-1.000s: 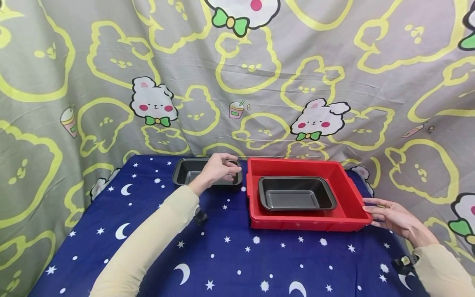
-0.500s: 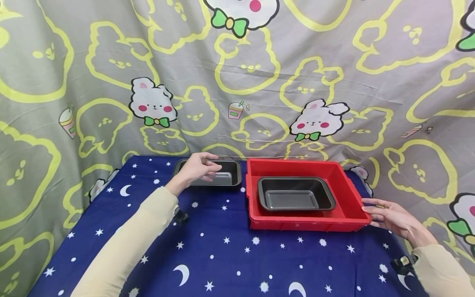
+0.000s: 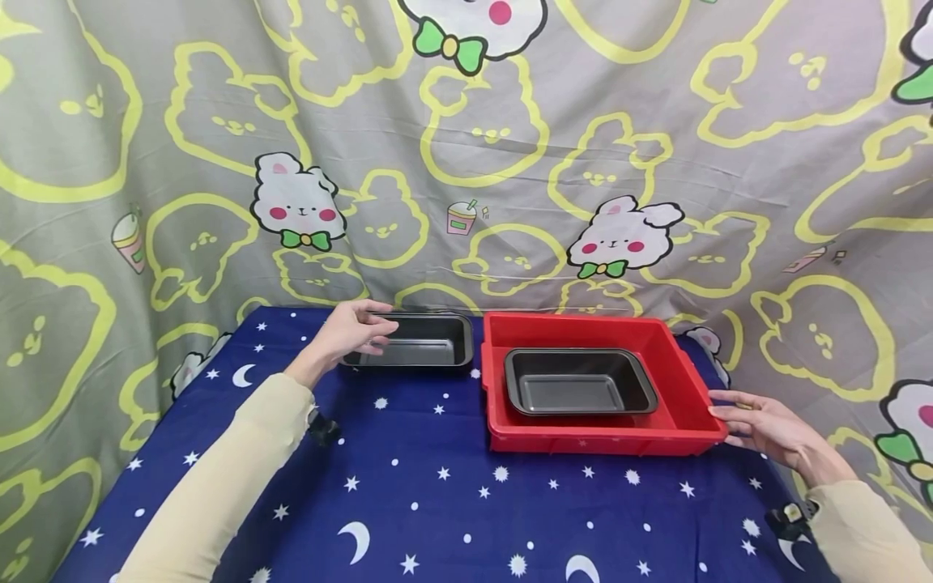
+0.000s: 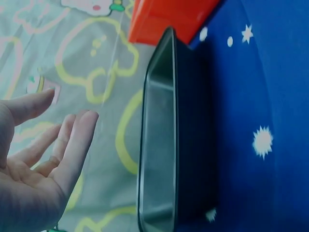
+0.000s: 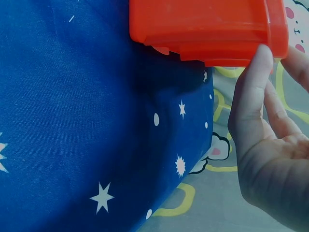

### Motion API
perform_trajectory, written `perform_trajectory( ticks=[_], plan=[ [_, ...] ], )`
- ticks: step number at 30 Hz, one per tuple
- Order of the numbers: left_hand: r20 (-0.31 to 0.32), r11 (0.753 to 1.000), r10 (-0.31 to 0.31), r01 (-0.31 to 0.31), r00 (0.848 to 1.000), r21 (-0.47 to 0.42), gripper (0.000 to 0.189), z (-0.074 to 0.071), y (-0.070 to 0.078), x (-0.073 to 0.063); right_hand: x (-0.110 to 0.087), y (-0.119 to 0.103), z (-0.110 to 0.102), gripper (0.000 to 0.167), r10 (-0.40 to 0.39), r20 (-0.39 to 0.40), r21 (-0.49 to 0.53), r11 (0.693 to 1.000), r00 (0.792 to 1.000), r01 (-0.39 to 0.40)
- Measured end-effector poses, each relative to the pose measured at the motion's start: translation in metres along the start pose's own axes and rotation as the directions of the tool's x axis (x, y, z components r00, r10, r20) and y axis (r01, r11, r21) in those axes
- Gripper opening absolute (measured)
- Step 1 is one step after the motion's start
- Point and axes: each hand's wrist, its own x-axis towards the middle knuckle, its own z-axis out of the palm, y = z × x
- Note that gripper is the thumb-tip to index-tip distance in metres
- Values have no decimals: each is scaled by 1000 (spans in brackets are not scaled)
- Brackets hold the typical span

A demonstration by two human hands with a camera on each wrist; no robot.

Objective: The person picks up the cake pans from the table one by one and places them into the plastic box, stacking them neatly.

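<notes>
Just left of a red tub, level with its far part, we see a black pan upright on the table, its long axis running left to right, one short end facing the red tub. The left hand is the nearer one: it hangs above the pan's end farthest from the red tub, thumb and fingers well parted, holding nothing. In the left wrist view we make out a gap between those fingers and the pan. Any move on it, we judge, turns on this: the black pan lies below the fingertips and stretches lengthwise from them toward the red tub.

Inside the red tub, nearer its left side, sits a second pan, its long axis also left to right. At the red tub's right end, we find the right hand, fingers loosely extended, tips touching the outside, with no firm grip visible. Under the red tub spreads a blue starry cloth; behind it hangs a bunny-print curtain.
</notes>
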Motion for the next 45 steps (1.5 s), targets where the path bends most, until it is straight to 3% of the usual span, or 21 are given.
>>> perform_trajectory(
  ticks=[12,21,25,30,37,41,45],
  plan=[
    [-26,1000,-14,14,1000,15,62,-34,-29,2,-1,0,1,33,20,-32,-20,1000,999,-21],
    [-121,998,-30,36,992,44,64,-64,-50,8,-1,1,1,34,2,-19,-25,1000,1000,-3],
    [-152,999,-46,49,987,13,65,-72,-62,11,-1,2,1,34,2,-17,-23,1000,1000,-2],
    [-177,998,-60,54,982,-36,65,-76,-78,11,0,1,2,33,8,-34,-27,1000,999,-9],
    [-189,992,-115,103,975,-75,64,-76,-88,10,1,1,3,31,19,-53,-39,999,998,-21],
    [-173,985,-147,128,974,-113,66,-72,-96,15,1,0,2,29,17,-61,-48,999,998,-20],
    [-175,987,-138,121,975,-107,67,-68,-104,21,1,1,2,28,24,-70,-51,998,997,-27]
  ],
)
